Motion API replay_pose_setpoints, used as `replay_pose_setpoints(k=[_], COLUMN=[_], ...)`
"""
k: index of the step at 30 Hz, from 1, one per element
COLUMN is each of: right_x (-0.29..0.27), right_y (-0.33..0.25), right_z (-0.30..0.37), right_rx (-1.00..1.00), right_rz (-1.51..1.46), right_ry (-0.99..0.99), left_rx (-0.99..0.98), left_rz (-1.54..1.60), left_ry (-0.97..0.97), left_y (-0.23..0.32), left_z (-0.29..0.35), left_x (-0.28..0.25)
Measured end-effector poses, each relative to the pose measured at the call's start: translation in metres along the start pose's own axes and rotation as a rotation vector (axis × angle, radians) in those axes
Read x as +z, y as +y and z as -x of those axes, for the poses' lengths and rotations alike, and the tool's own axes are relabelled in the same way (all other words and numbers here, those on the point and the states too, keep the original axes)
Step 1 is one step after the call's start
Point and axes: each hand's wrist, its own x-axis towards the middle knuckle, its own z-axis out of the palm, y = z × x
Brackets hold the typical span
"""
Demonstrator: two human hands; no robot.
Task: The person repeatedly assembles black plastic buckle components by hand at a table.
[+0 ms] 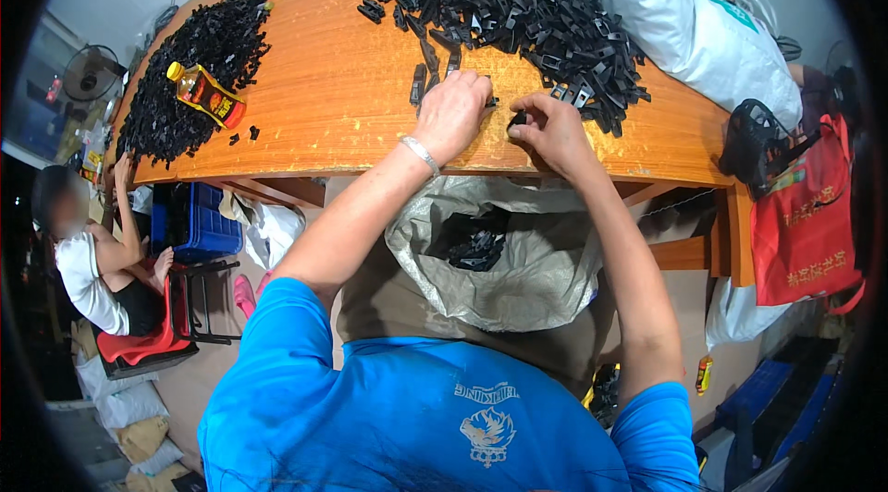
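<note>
My left hand (453,113), a silver bracelet at its wrist, is closed over the wooden table (324,104) near its front edge. A bit of black plastic shows at its fingertips, mostly hidden. Just to the right, my right hand (557,133) pinches a small black plastic piece (518,119) between thumb and fingers. Beyond the hands, several long black plastic parts (419,83) lie apart from a large heap of black plastic parts (518,16). An open woven sack (527,293) sits below the table edge at my lap, with black parts (477,250) inside.
A heap of smaller black pieces (153,104) covers the table's left, with a drink bottle (208,96) on it. White sacks (684,39) lie far right. A red bag (803,224) hangs at the right corner. Another person (102,261) sits left, near a blue crate (213,224).
</note>
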Motion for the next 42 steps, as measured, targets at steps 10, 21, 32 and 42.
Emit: replay_pose_setpoints(k=[10, 21, 32, 42], right_x=[-0.018, 0.018, 0.035, -0.021], right_y=[-0.007, -0.025, -0.023, -0.037], right_z=[0.019, 0.001, -0.022, 0.041], right_rx=[-0.201, -0.289, -0.545, -0.292], right_rz=[0.53, 0.359, 0.472, 0.375], right_ry=[0.002, 0.067, -0.056, -0.182], left_rx=[-0.288, -0.287, -0.283, -0.255], left_rz=[0.471, 0.297, 0.329, 0.719], left_ry=[0.063, 0.096, 0.13, -0.319], left_y=[0.003, -0.002, 0.0, -0.003], left_z=[0.057, 0.064, 0.057, 0.067], left_x=[-0.018, -0.018, -0.012, -0.064])
